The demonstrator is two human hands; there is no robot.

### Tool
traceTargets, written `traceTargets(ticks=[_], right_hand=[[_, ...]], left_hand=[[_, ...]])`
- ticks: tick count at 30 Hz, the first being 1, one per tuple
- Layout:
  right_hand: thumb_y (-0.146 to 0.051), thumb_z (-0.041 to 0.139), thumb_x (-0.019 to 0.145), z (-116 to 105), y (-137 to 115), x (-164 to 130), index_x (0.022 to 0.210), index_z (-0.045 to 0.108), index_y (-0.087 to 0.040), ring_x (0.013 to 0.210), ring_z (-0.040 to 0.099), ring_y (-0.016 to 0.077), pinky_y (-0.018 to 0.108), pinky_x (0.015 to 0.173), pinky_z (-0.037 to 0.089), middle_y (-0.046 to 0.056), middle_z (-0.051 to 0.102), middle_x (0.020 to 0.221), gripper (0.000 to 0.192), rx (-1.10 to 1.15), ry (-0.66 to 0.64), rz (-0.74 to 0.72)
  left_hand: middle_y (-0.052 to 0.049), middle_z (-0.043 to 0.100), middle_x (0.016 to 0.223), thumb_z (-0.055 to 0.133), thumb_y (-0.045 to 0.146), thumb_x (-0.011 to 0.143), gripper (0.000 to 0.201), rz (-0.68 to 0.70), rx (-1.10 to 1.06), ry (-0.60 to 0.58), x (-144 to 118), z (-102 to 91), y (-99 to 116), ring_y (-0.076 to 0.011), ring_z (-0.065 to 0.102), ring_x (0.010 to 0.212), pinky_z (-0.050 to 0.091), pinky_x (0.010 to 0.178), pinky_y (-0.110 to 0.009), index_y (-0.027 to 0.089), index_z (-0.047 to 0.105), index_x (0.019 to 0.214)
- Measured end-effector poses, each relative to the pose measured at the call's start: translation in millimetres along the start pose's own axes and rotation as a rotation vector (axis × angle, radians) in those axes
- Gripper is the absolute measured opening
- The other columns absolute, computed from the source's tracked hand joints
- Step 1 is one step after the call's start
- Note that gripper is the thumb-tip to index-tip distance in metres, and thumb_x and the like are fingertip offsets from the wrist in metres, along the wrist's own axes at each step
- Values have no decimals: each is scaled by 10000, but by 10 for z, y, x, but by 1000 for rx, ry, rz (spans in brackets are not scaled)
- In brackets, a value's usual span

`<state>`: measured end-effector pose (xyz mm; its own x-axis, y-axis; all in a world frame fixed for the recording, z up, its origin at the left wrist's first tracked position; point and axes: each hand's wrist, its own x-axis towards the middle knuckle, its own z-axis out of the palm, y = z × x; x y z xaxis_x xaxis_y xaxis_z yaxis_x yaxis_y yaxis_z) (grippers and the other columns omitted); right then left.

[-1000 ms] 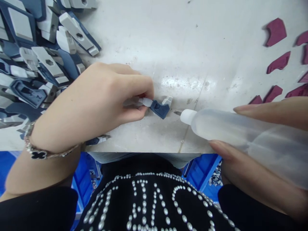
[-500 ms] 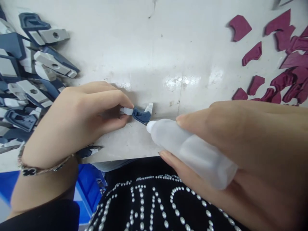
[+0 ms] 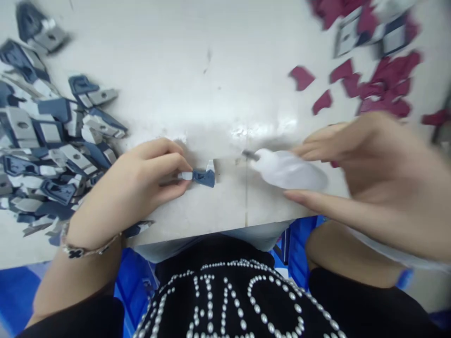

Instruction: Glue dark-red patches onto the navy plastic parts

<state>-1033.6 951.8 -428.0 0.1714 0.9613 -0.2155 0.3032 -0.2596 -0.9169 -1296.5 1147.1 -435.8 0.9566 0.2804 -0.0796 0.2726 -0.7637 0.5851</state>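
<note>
My left hand [image 3: 137, 185] pinches a small blue and white plastic part [image 3: 201, 177] against the white table [image 3: 218, 84], near its front edge. My right hand [image 3: 373, 178] holds a translucent squeeze bottle [image 3: 287, 170] on its side. The bottle's thin metal tip [image 3: 249, 155] points left and sits a short way right of the part, apart from it. The view is blurred on the right.
A big heap of blue and grey plastic parts [image 3: 45, 136] covers the table's left side. Dark red plastic pieces [image 3: 373, 84] lie scattered at the back right, with a few grey-blue parts [image 3: 369, 33] behind them. Blue bins [image 3: 130, 277] stand below the table edge.
The bottle's tip has pulled away to the right from the blue part it was touching. My left hand still pins the part. The view has tilted so that more of the table shows.
</note>
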Motion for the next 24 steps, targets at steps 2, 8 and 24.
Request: traceTargets(ticks=[2,8,24], right_hand=[[-310,823,883,25,-22,100,1094,620,-281,1101,687,225,376,949,597,19,711,1162,294,60,-11,-73],[-140,795,872,272,-58,604,1224,673,-149,926,631,181,329,857,521,60,715,1220,373,-60,63,-181],[-276,790,814,-307,538,610,966,636,-204,931,639,275,491,914,540,113,682,1018,228,-420,489,322]], left_hand=[[-65,712,1023,584,339,1003,149,3,3,-4,-3,28,7,-216,687,886,575,760,-336,228,670,952],[-81,725,1063,597,428,1001,239,25,82,-39,32,124,116,-281,686,967,574,839,-437,228,645,1123],[-96,723,1109,695,198,951,160,-102,150,24,-204,599,667,-273,694,971,615,815,-434,154,634,1092]])
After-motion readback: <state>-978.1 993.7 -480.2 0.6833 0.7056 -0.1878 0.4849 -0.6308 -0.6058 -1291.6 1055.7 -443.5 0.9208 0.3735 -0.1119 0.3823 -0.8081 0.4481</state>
